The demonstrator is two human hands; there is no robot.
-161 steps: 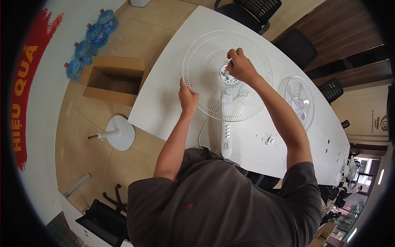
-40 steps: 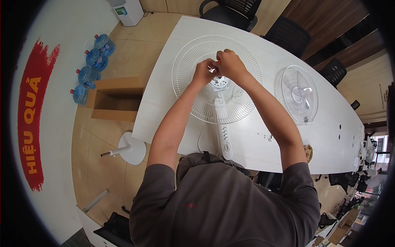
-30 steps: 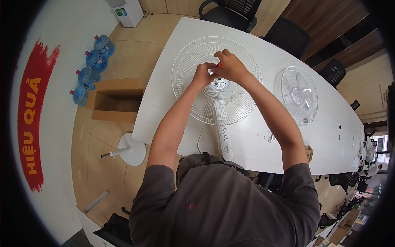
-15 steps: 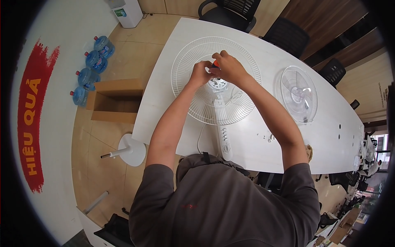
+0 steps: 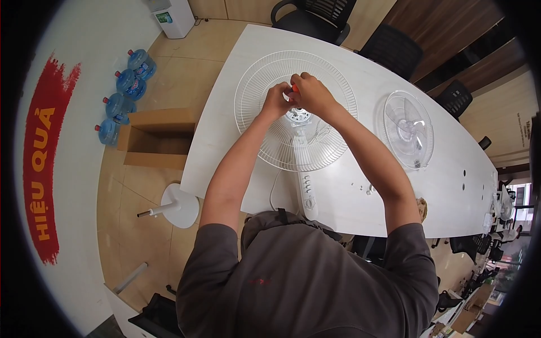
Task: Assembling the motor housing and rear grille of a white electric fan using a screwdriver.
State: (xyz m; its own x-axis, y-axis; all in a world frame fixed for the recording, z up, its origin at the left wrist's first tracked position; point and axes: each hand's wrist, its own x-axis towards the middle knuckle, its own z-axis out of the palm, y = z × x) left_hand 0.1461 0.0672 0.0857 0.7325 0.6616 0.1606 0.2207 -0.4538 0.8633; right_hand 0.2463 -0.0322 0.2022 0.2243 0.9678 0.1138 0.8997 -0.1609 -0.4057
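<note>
Over the centre of a white wire fan grille point(image 5: 256, 132), my right hand point(image 5: 314, 94) is closed on a screwdriver with an orange-red and dark handle point(image 5: 295, 88). Most of the tool is hidden by my fingers. My left hand point(image 5: 276, 102) is pinched close against it; what its fingertips hold is hidden. Just below my hands shows the round white motor hub point(image 5: 298, 115) of the fan. The fan's white neck point(image 5: 302, 149) runs back toward me to a control panel with buttons and a knob point(image 5: 307, 197), lying on the table.
On the white table point(image 5: 344, 205), small white parts point(image 5: 370, 190) lie near my right forearm. Farther right is a second grille with clear fan blades point(image 5: 406, 129). An open cardboard box point(image 5: 158, 135), a white round stand point(image 5: 179, 205) and several water bottles point(image 5: 119, 107) are on the floor at left.
My right hand has turned slightly around the screwdriver, its fingers drawn lower and closer together. My left hand stays almost in place, and the fan has not moved.
</note>
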